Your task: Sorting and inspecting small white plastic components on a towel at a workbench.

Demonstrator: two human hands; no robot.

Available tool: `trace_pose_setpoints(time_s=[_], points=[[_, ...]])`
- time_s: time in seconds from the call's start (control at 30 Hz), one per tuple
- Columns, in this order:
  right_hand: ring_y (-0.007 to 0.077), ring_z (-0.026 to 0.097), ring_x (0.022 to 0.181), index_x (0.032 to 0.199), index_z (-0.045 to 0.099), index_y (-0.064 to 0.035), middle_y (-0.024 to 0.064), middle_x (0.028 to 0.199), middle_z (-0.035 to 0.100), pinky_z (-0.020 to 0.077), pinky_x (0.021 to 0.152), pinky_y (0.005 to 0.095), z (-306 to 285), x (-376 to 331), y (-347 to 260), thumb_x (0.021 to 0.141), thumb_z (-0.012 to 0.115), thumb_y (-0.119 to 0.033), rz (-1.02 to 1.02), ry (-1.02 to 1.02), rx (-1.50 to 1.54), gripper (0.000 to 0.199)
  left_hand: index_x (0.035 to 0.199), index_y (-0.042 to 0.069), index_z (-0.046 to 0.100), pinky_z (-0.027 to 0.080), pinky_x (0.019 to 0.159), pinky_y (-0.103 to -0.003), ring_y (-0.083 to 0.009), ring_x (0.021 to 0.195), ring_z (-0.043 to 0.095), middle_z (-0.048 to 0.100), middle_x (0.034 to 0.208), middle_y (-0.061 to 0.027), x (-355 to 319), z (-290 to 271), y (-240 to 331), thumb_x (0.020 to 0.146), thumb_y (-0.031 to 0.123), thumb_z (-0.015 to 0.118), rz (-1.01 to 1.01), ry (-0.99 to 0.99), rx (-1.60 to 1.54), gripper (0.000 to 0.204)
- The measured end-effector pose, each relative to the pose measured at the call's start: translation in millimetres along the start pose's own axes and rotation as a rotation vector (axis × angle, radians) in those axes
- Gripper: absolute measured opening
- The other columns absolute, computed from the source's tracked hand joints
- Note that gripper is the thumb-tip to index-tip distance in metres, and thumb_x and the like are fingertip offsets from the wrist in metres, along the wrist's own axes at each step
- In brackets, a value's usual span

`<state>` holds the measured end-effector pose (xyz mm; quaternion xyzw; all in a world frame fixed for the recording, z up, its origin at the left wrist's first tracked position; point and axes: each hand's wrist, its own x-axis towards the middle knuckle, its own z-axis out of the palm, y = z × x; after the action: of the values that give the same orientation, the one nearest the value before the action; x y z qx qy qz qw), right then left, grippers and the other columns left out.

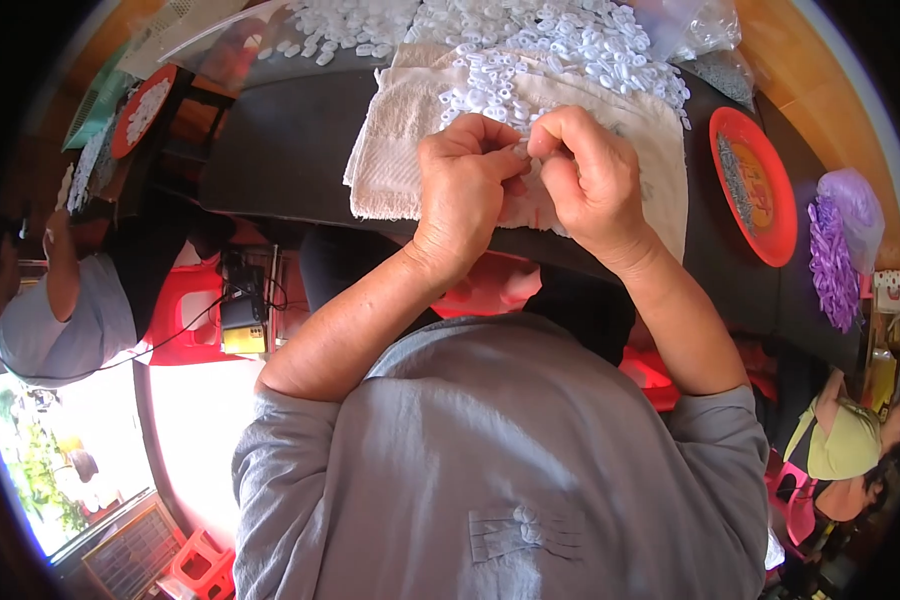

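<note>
Close together over a beige towel (pixel 385 175), my left hand (pixel 462 185) and my right hand (pixel 598 178) meet at their fingertips. Thumb and forefinger of the left are pinched; the fingers of the right are curled in a pinch beside them. Whatever is between the fingertips is too small to make out. Just beyond the hands, small white plastic pieces with holes (pixel 485 88) lie loose on the towel. A much larger heap of such white pieces (pixel 560 35) spreads behind them along the table's far side.
On the dark table (pixel 280 150), a red plate (pixel 778 225) with small grey pieces stands at right. Past it lie purple pieces (pixel 832 265) by a clear purple bag (pixel 855 205). A plastic bag (pixel 685 30) sits far right. Other people (pixel 80 310) sit at left and right.
</note>
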<state>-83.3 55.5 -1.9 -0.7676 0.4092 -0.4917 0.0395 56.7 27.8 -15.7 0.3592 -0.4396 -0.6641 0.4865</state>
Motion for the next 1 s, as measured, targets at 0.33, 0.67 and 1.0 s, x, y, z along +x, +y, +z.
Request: trace_pose_setpoints(time_s=[0.33,0.67,1.0], points=[[0.0111,0.06,0.085,0.1,0.058,0.0015,0.0038,0.093,0.063,0.049,0.079,0.0243,-3.5,-4.5,2.5,0.079,0.05,0.013,0.273,0.004,0.291,0.025,0.088,-0.004,0.059,0.041,0.043,-0.024,-0.0127,0.054,0.056,0.062,0.074,-0.009,-3.1,-7.1,17.5,0.086,0.005,0.063,-0.111,-0.074,-0.014,0.01],[0.0113,0.06,0.082,0.097,0.059,0.0023,0.005,0.089,0.064,0.0494,0.076,0.0246,-8.7,-0.7,-0.6,0.079,0.05,0.01,0.212,-0.034,0.182,0.021,0.09,-0.003,0.061,0.042,0.045,-0.023,-0.0119,0.056,0.057,0.063,0.073,-0.0078,-3.8,-8.8,19.9,0.085,0.006,0.065,-0.049,-0.129,0.167,0.01],[0.0119,0.061,0.081,0.095,0.059,0.0023,0.0054,0.09,0.064,0.0495,0.075,0.0252,-8.8,-1.2,-0.8,0.08,0.05,0.01,0.198,-0.036,0.183,0.02,0.09,-0.002,0.061,0.045,0.048,-0.024,-0.0131,0.058,0.058,0.063,0.077,-0.0088,-5.9,-8.9,19.3,0.088,0.005,0.061,-0.146,-0.087,-0.1,0.008]])
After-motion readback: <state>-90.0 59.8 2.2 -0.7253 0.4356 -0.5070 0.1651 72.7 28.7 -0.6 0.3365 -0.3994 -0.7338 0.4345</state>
